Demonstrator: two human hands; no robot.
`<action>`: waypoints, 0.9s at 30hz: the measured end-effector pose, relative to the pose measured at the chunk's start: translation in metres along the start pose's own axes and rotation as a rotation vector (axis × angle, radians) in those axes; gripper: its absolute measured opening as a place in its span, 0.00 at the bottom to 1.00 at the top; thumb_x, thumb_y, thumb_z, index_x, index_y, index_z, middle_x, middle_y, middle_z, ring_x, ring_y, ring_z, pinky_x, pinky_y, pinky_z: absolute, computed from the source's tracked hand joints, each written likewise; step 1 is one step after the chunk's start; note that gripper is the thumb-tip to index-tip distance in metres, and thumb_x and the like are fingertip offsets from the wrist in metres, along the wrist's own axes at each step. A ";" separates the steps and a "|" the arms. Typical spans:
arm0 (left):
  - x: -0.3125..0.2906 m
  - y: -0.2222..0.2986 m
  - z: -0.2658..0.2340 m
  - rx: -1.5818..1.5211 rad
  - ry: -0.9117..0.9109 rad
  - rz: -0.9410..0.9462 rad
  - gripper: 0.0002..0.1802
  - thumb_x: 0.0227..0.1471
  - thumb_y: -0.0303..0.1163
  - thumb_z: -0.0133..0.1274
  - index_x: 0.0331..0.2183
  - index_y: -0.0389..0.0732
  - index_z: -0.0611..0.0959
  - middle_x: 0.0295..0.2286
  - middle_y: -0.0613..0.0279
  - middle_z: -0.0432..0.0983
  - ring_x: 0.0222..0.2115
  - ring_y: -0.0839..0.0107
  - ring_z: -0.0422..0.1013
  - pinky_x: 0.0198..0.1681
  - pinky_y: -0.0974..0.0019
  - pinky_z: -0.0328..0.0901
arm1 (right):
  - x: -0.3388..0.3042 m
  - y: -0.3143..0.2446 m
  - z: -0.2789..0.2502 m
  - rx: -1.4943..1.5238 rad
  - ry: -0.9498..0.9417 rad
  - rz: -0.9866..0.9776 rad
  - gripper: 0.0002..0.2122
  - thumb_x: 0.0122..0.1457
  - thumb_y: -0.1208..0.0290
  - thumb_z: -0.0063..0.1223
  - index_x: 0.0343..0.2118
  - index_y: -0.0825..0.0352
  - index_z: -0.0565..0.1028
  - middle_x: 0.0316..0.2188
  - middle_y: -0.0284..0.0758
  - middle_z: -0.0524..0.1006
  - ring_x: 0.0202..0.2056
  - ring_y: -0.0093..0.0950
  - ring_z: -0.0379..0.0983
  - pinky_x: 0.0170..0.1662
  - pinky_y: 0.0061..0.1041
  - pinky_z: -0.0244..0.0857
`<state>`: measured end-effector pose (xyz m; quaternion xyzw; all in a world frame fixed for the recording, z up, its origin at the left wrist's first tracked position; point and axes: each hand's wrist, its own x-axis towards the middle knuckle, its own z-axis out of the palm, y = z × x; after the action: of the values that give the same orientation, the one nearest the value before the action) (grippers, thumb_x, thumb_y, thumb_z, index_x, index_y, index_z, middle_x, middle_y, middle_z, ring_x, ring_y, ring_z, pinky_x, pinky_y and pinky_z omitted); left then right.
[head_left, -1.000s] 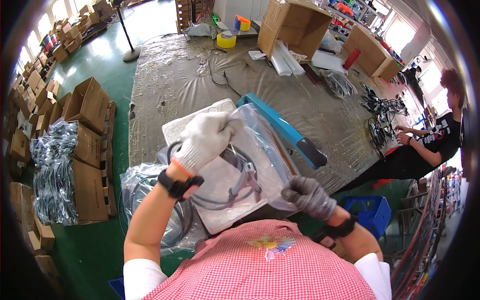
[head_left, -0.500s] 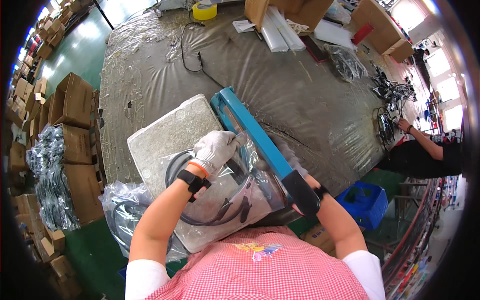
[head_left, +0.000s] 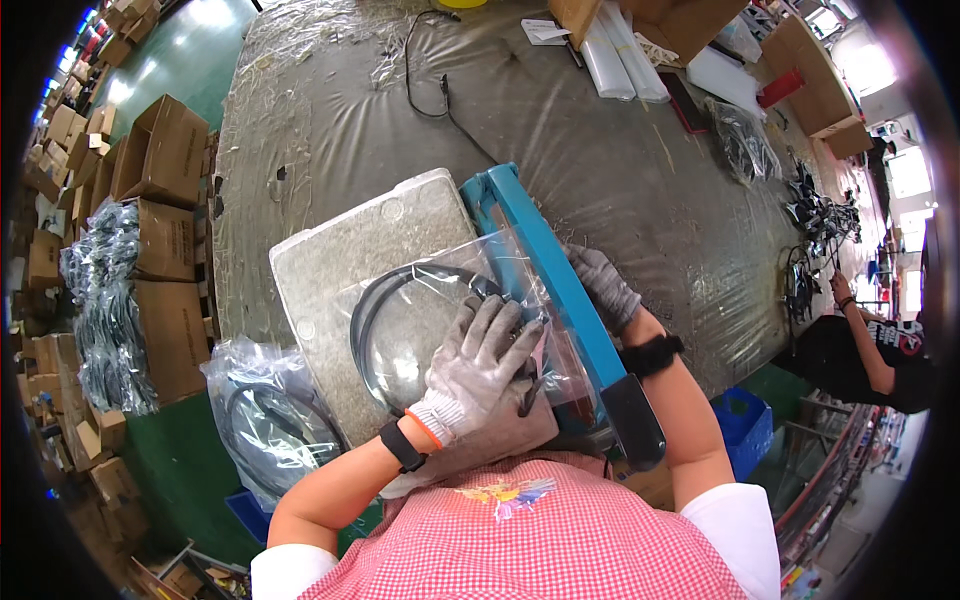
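My left hand (head_left: 480,365), in a pale work glove, lies flat with spread fingers on a clear plastic bag (head_left: 415,345). Inside the bag is a coiled black cable (head_left: 362,325), its far end partly under my fingers. The bag rests on a whitish foam slab (head_left: 345,245), and its right edge reaches into a blue hand sealer (head_left: 552,280) with a long arm and black handle. My right hand (head_left: 607,285), also gloved, is just beyond the sealer's arm on the right. That arm hides its fingertips, so their grip does not show.
Another bagged cable (head_left: 270,425) lies left of the slab. Cartons (head_left: 165,340) with a heap of bagged items (head_left: 105,310) stand further left. Plastic sleeves (head_left: 625,60) and an open carton sit at the back. A co-worker's arm (head_left: 865,335) reaches toward black cables (head_left: 800,280) at right.
My left hand has gone from pinching the bag's upper edge near the sealer to lying flat on the bag. My right hand shows more beside the sealer's arm. The whole view has shifted slightly.
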<state>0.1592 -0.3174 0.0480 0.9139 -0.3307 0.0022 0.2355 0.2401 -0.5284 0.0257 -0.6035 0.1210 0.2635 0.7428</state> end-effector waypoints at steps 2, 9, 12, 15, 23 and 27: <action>-0.007 0.000 0.007 -0.016 0.066 -0.031 0.37 0.40 0.45 0.56 0.54 0.47 0.69 0.53 0.52 0.62 0.56 0.54 0.57 0.59 0.45 0.51 | -0.014 0.002 0.005 -0.087 -0.031 0.027 0.11 0.60 0.74 0.47 0.46 0.66 0.72 0.35 0.29 0.76 0.33 0.17 0.72 0.34 0.15 0.69; -0.010 -0.001 0.016 -0.039 0.053 0.014 0.36 0.45 0.48 0.52 0.55 0.44 0.67 0.55 0.52 0.59 0.59 0.54 0.52 0.61 0.45 0.46 | -0.024 0.006 0.049 0.592 0.091 -0.277 0.08 0.60 0.75 0.44 0.40 0.66 0.73 0.32 0.29 0.76 0.31 0.19 0.73 0.31 0.16 0.69; -0.014 -0.003 0.019 -0.058 0.079 0.025 0.35 0.46 0.46 0.52 0.55 0.45 0.67 0.55 0.52 0.59 0.59 0.53 0.52 0.62 0.46 0.45 | -0.014 0.018 0.013 0.171 0.165 -0.090 0.08 0.62 0.72 0.43 0.40 0.66 0.73 0.31 0.30 0.76 0.31 0.20 0.73 0.30 0.17 0.68; -0.015 -0.007 0.019 -0.064 0.126 -0.002 0.34 0.45 0.45 0.53 0.54 0.45 0.68 0.55 0.52 0.60 0.58 0.53 0.53 0.62 0.46 0.45 | -0.057 0.014 0.013 0.174 0.257 0.090 0.11 0.62 0.67 0.44 0.41 0.68 0.73 0.31 0.34 0.74 0.35 0.21 0.70 0.36 0.22 0.68; -0.016 -0.006 0.021 -0.059 0.176 0.078 0.33 0.45 0.43 0.53 0.53 0.44 0.68 0.54 0.52 0.61 0.58 0.53 0.54 0.61 0.47 0.47 | -0.129 -0.006 -0.036 -0.273 0.597 0.049 0.14 0.59 0.65 0.51 0.45 0.66 0.71 0.36 0.31 0.73 0.36 0.24 0.69 0.42 0.26 0.65; -0.017 -0.007 0.021 -0.053 0.163 0.095 0.34 0.46 0.43 0.53 0.54 0.43 0.67 0.54 0.52 0.60 0.58 0.52 0.53 0.62 0.47 0.46 | -0.152 -0.011 0.028 -0.511 0.165 -0.341 0.19 0.58 0.61 0.51 0.49 0.64 0.69 0.39 0.35 0.73 0.37 0.32 0.71 0.42 0.29 0.66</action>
<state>0.1469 -0.3112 0.0234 0.8873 -0.3533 0.0791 0.2855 0.1156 -0.5407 0.1174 -0.8016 0.0075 0.1072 0.5882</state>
